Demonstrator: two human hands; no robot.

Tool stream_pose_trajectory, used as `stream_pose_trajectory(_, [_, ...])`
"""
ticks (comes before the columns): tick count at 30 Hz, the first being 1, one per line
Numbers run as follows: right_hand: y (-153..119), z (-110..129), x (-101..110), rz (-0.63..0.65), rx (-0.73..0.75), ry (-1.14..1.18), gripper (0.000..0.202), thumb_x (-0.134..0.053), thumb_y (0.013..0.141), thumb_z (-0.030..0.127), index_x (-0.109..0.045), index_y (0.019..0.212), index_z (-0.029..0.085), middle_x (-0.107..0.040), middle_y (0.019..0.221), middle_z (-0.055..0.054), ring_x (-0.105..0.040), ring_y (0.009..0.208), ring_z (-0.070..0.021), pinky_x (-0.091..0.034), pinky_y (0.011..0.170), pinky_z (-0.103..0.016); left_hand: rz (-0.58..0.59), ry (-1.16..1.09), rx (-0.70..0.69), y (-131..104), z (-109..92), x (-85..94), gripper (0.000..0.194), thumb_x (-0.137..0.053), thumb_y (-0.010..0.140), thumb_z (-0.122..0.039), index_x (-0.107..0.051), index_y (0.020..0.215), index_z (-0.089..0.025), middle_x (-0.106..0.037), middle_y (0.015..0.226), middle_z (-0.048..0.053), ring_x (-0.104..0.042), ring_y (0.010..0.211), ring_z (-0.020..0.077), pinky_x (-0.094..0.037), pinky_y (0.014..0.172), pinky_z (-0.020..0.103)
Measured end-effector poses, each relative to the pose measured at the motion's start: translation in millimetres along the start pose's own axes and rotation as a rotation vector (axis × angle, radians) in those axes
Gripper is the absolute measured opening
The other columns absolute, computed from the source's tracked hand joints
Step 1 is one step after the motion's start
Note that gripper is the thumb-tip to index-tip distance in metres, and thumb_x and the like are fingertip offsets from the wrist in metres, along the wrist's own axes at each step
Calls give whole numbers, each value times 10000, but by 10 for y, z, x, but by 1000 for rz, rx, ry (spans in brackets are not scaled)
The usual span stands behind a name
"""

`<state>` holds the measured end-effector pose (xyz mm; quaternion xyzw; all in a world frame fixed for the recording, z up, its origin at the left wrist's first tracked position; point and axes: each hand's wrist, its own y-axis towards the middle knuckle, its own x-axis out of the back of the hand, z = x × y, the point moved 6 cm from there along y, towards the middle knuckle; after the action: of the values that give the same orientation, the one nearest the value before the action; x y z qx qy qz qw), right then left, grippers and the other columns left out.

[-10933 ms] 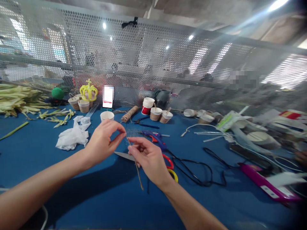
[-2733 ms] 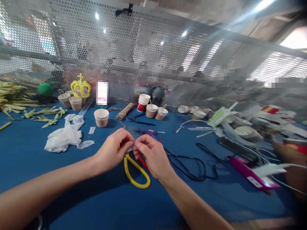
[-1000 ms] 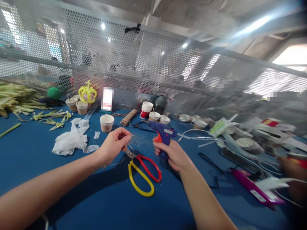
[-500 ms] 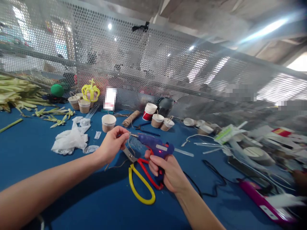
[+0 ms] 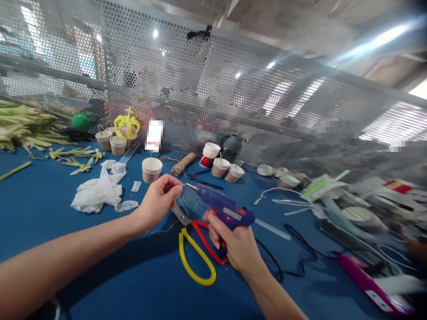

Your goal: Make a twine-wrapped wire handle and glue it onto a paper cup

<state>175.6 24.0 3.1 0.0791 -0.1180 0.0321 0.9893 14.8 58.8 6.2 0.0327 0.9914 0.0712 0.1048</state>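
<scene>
And here it is in the right hand (image 5: pixel 238 244): the blue plastic glue gun (image 5: pixel 218 201), tilted, metal nozzle aimed at ten o'clock. Fingers wrapped snugly round the grip; whether one is squeezing the trigger, I can't tell. I'd call this light, stiff and easy to steer, smooth but well shaped for the palm. Handle only, please: a red light glows on its side, so that nozzle is likely hot! The clear glue stick (image 5: pixel 273 229) juts out the back towards four o'clock, and the thin black cable (image 5: pixel 271 260) could tug.

Over at nine o'clock from the gun, the left hand (image 5: pixel 156 202) has thumb and forefinger pinched tight on what looks like thin brown twine (image 5: pixel 180 203), a strand dangling below. Feather-light, limp, likely to fray; best nipped close to its end, fingertips clear of the heat. Red-and-yellow-handled metal scissors (image 5: pixel 183 218) lie at seven o'clock from the gun; a white-rimmed brown paper cup (image 5: pixel 151 175) stands at ten.

Now the change! Half a second ago the nozzle was right up at the left fingertips; now it has slipped back towards three o'clock, leaving a small gap. The scissors haven't budged.
</scene>
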Motion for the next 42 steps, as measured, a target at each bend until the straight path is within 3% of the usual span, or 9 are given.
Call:
stream_pose_trajectory(5, [-16, 47, 18, -1, -30, -153, 296, -527, 743, 386, -523, 571, 145, -440, 380, 40, -420, 358, -75, -381, 410, -206, 18, 42, -33, -18, -22, -12, 73, -505, 746, -213, -462, 719, -160, -394, 491, -79, -370, 426, 46, -316, 417, 171])
stream_pose_trajectory(12, [-65, 119, 26, -121, 8, -194, 309, -536, 708, 396, -499, 509, 163, -424, 354, 44, -409, 334, -76, -392, 377, -201, 11, 106, -91, -17, -19, -2, 77, -498, 758, -217, -457, 720, -164, -405, 498, -75, -386, 427, 50, -323, 414, 175])
stream_pose_trajectory(22, [-65, 123, 13, -53, -35, -218, 298, -539, 712, 389, -479, 513, 177, -446, 374, 31, -442, 354, -91, -429, 400, -217, 0, 148, -122, -28, -78, 7, 66, -495, 762, -208, -467, 725, -160, -410, 517, -68, -393, 432, 49, -326, 421, 177])
stream_pose_trajectory(29, [-37, 61, 20, -83, 24, -233, 366, -528, 709, 407, -428, 434, 188, -418, 331, 38, -415, 305, -80, -405, 356, -204, 5, 168, -129, -18, -57, 5, 63, -481, 772, -204, -458, 732, -161, -405, 526, -69, -391, 445, 49, -329, 428, 174])
stream_pose_trajectory(42, [-57, 118, 30, -94, -9, -258, 335, -533, 712, 396, -455, 463, 185, -436, 346, 31, -431, 324, -89, -412, 367, -210, -2, 152, -134, -39, -75, 10, 62, -492, 761, -200, -461, 723, -162, -407, 516, -68, -387, 435, 50, -323, 421, 176])
